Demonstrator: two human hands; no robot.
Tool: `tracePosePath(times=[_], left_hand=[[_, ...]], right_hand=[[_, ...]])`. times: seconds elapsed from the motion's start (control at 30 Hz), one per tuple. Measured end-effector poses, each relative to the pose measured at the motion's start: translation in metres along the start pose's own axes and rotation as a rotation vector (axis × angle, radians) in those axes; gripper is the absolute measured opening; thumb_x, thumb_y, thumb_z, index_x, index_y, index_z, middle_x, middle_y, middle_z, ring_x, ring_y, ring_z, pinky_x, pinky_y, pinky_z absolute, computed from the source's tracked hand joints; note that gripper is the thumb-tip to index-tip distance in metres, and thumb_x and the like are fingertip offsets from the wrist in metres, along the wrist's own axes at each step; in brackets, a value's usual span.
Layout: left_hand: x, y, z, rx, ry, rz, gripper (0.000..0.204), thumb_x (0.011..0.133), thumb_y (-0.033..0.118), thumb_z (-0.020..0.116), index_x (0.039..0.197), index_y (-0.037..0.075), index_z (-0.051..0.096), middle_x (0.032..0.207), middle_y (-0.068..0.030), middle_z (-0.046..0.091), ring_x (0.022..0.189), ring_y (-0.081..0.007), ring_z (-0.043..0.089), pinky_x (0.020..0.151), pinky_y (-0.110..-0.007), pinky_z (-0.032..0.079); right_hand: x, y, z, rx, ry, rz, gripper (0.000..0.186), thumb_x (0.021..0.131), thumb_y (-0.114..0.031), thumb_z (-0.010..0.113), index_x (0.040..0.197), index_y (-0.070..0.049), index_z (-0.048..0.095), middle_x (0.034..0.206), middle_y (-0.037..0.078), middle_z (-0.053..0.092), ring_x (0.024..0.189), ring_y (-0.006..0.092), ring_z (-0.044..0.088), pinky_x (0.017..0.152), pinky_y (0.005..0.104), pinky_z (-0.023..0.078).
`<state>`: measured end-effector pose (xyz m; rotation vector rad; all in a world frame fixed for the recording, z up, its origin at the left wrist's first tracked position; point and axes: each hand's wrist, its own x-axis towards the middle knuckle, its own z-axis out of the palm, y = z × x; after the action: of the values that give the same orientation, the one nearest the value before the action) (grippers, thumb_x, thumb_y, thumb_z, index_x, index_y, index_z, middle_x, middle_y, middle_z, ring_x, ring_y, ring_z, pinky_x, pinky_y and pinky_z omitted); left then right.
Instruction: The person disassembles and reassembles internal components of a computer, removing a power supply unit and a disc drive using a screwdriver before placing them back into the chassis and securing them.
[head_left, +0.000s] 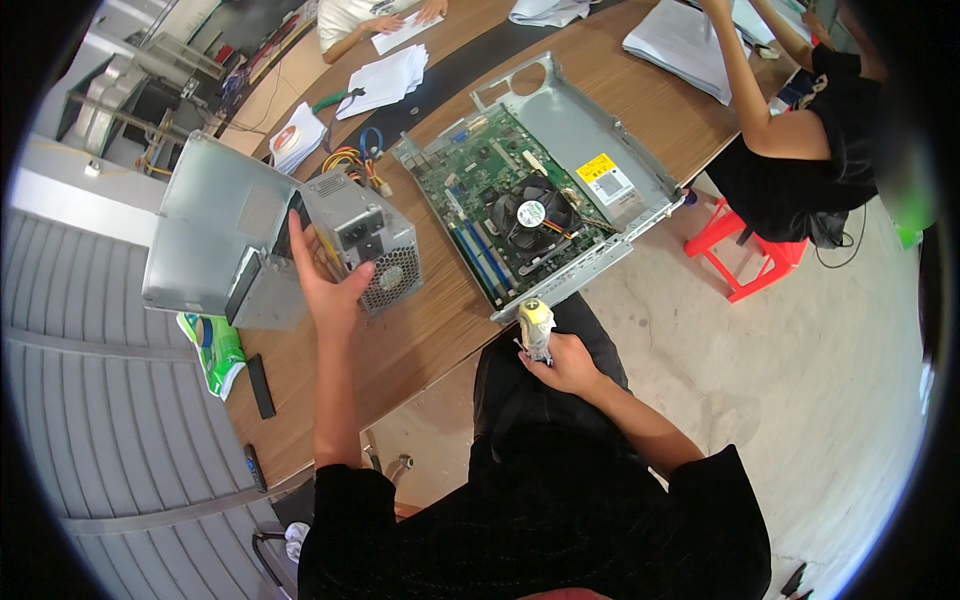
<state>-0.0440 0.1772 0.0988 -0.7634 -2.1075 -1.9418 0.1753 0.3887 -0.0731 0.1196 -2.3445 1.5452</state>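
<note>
- Power supply (pixel 362 228), a grey metal box, is being touched by the left hand (pixel 334 298) at the left part of the tabletop (pixel 400 352), between a metal cover (pixel 205 215) and an open computer chassis (pixel 588 130).
- The left thumb and forefinger are being spread wide about its near left corner — whether any weight is being borne by them cannot be told.
- A yellow-and-white tool (pixel 536 322) is being gripped in the right hand (pixel 568 365), with fingers curled round it, at the chassis's near edge.
- By judgement, a dense, stiff load is being offered by the box, with smooth, somewhat slippery walls and perhaps sharp edges; a hold is best being taken on the solid sides, clear of the mesh grille (pixel 392 280) and the soft, snag-prone cables (pixel 352 160).
- The box's underside and the remaining left fingers are being hidden; the cable ends are being lost in a tangle, and the tool's exact kind is being obscured by the steep view and the grip.
</note>
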Motion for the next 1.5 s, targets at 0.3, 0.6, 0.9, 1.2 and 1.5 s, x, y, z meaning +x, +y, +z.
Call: tracePosePath(times=[0.3, 0.6, 0.9, 1.2, 1.5], left_hand=[[-0.013, 0.006, 0.017, 0.329, -0.049, 0.078, 0.121, 0.053, 0.000, 0.083, 0.155, 0.006, 0.018, 0.144, -0.0177, 0.038, 0.133, -0.0314, 0.038, 0.114, -0.040, 0.025], [-0.012, 0.007, 0.007, 0.220, -0.089, 0.100, 0.115, 0.067, 0.025, 0.085, 0.155, 0.003, 0.014, 0.140, -0.0212, 0.042, 0.129, -0.0312, 0.044, 0.111, -0.041, 0.031], [-0.015, 0.014, 0.004, 0.170, -0.080, 0.078, 0.113, 0.068, 0.024, 0.084, 0.155, 0.004, 0.015, 0.141, -0.0211, 0.041, 0.131, -0.0313, 0.042, 0.110, -0.041, 0.032], [-0.020, 0.021, 0.008, 0.050, -0.043, -0.013, 0.114, 0.067, 0.029, 0.086, 0.155, 0.005, 0.017, 0.139, -0.0196, 0.041, 0.129, -0.0304, 0.043, 0.109, -0.039, 0.034], [-0.037, 0.011, -0.001, 0.085, -0.037, 0.000, 0.112, 0.066, 0.012, 0.085, 0.154, 0.002, 0.017, 0.144, -0.0166, 0.041, 0.130, -0.0292, 0.043, 0.111, -0.039, 0.031]], right_hand=[[-0.001, 0.002, -0.003, 0.024, -0.013, 0.019, 0.031, 0.085, -0.022, 0.068, 0.109, -0.003, 0.058, 0.084, 0.019, 0.067, 0.074, 0.0396, 0.064, 0.066, 0.0461, 0.052], [-0.003, 0.004, -0.003, 0.025, -0.059, 0.043, 0.034, 0.086, -0.023, 0.068, 0.112, -0.004, 0.057, 0.085, 0.019, 0.067, 0.075, 0.0397, 0.064, 0.067, 0.0462, 0.052], [-0.001, 0.000, -0.004, 0.032, -0.051, 0.044, 0.035, 0.086, -0.023, 0.068, 0.112, -0.002, 0.057, 0.086, 0.020, 0.067, 0.076, 0.0395, 0.065, 0.068, 0.0457, 0.052], [-0.001, 0.002, -0.004, 0.020, -0.043, 0.018, 0.034, 0.085, -0.020, 0.069, 0.111, -0.003, 0.057, 0.088, 0.019, 0.067, 0.076, 0.0395, 0.065, 0.068, 0.0455, 0.052], [0.001, -0.002, -0.002, 0.019, -0.033, 0.009, 0.027, 0.084, -0.021, 0.070, 0.103, -0.004, 0.060, 0.083, 0.018, 0.066, 0.073, 0.0389, 0.064, 0.065, 0.0455, 0.052]])
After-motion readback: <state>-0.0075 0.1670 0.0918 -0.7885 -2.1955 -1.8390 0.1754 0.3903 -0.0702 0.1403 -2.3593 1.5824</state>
